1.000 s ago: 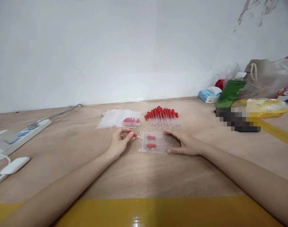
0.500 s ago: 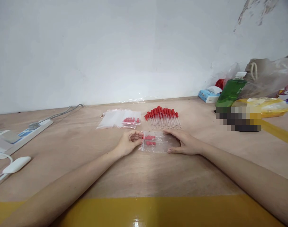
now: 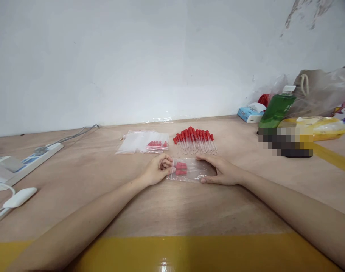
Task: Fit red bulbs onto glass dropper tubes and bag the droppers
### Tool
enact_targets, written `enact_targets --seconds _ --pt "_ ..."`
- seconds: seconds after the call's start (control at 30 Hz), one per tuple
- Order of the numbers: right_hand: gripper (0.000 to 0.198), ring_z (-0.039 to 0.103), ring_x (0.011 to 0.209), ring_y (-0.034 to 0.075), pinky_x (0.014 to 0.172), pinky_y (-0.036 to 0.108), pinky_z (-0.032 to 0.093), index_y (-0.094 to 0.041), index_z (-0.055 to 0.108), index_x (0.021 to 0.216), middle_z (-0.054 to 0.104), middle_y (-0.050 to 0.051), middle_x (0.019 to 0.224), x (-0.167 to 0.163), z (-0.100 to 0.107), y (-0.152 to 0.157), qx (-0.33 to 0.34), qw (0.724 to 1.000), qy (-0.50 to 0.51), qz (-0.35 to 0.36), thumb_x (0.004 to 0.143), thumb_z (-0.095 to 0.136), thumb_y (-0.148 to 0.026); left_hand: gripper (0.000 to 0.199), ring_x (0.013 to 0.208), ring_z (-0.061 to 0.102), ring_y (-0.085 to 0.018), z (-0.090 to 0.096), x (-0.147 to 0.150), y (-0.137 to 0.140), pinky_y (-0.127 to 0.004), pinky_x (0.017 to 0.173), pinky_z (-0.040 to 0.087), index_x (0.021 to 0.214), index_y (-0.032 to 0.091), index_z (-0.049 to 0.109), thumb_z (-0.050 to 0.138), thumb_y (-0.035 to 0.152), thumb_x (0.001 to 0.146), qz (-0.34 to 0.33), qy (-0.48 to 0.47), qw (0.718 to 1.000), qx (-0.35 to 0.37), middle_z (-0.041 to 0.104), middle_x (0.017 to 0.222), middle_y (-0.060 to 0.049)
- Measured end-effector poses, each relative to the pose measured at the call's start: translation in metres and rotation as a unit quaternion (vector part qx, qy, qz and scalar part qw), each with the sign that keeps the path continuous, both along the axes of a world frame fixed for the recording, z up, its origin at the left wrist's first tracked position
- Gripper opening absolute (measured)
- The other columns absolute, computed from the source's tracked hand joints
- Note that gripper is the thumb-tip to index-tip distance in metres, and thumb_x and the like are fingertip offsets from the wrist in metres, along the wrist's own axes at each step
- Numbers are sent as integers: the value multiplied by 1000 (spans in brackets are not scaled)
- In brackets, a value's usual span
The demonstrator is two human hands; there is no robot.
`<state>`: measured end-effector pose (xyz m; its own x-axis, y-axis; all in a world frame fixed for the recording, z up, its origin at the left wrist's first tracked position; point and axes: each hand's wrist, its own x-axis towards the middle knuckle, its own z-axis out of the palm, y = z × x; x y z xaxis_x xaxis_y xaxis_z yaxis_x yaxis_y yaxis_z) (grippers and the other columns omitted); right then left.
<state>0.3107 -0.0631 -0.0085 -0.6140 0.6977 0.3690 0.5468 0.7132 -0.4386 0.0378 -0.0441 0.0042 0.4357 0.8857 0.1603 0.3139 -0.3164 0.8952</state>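
Observation:
A clear zip bag (image 3: pixel 193 173) lies flat on the table between my hands. Inside it, near the mouth at its left end, are a few droppers with red rubber bulbs (image 3: pixel 181 166); their glass stems are hard to see through the plastic. My left hand (image 3: pixel 160 169) is at that mouth, fingers curled and thumb against the bag edge beside the bulbs. Thumb and fingers spread apart, my right hand (image 3: pixel 219 170) rests on the bag's right end. Just behind the bag, a fanned row of red-bulbed droppers (image 3: pixel 195 140) lies with stems toward me.
Flat plastic bags (image 3: pixel 135 142) lie back left, one with red-bulbed droppers inside. At far left are a power strip (image 3: pixel 38 160) and a white charger-like piece (image 3: pixel 20 197). A tissue pack (image 3: pixel 250 113), a green bottle (image 3: pixel 277 109) and a yellow packet (image 3: pixel 325 128) stand at right.
The red bulbs in the bag have come closer together, in from its mouth. My left thumb has shifted slightly right, over the bag's edge. The right hand has stayed in place.

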Motion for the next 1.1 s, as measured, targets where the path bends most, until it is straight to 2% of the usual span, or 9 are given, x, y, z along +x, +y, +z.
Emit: enact_targets --seconds 0.17,0.27,0.37,0.47,0.67,0.77,0.87,0.97,1.1 --pt "73 46 113 27 93 44 39 -20 36 129 46 12 127 0 0 0 1 1000 2 13 68 63 -50 28 54 51 -7 -5 -1 2 -20 52 40 88 18 47 64 30 69 21 23 999 20 62 73 0" --pt "72 47 112 26 92 43 39 -19 37 129 47 12 126 0 0 0 4 1000 2 13 68 63 -49 29 53 52 -8 -4 -4 2 -21 54 40 98 18 47 59 29 74 -5 35 999 14 63 70 0" --pt "71 47 111 25 92 42 40 -19 37 128 48 12 125 -1 1 0 1 1000 3 10 69 63 -49 37 63 57 -11 -2 -5 0 -23 59 43 107 18 45 58 29 74 -26 31 999 -6 65 81 -4" --pt "71 47 111 25 92 42 39 -19 38 128 48 12 125 -1 2 -1 -5 1000 9 15 68 63 -49 37 71 58 -14 -2 -3 -6 -25 63 45 107 17 46 58 30 74 -10 31 999 -2 64 89 -6" --pt "54 48 111 25 91 43 40 -21 40 127 48 11 126 -2 2 -2 16 1000 24 3 79 52 -43 40 62 54 -9 -3 -6 -5 -22 55 44 107 20 45 59 26 71 42 28 997 54 59 96 -5" --pt "56 47 111 26 91 45 39 -21 40 127 48 11 125 -2 1 -3 27 1000 13 9 78 54 -45 25 56 53 -8 5 -6 13 -21 54 43 95 18 51 55 21 70 107 19 990 95 58 80 -1" --pt "59 47 112 26 92 45 38 -21 41 126 50 11 123 -2 1 -2 25 1000 -1 8 75 56 -47 12 63 56 -11 22 4 44 -21 60 43 77 17 58 59 18 65 163 87 975 123 60 72 -1" --pt "60 47 112 25 93 44 38 -20 41 126 51 11 123 -1 1 -2 22 1000 -7 3 75 57 -47 10 53 55 -14 36 24 76 -24 53 42 69 17 61 62 18 60 179 165 968 54 62 62 -2" --pt "60 46 112 24 93 43 38 -19 41 126 51 11 122 -1 1 -2 23 1000 -13 2 75 57 -47 7 36 49 -17 40 55 109 -27 43 38 58 14 59 64 11 54 197 206 958 -24 51 35 -1"
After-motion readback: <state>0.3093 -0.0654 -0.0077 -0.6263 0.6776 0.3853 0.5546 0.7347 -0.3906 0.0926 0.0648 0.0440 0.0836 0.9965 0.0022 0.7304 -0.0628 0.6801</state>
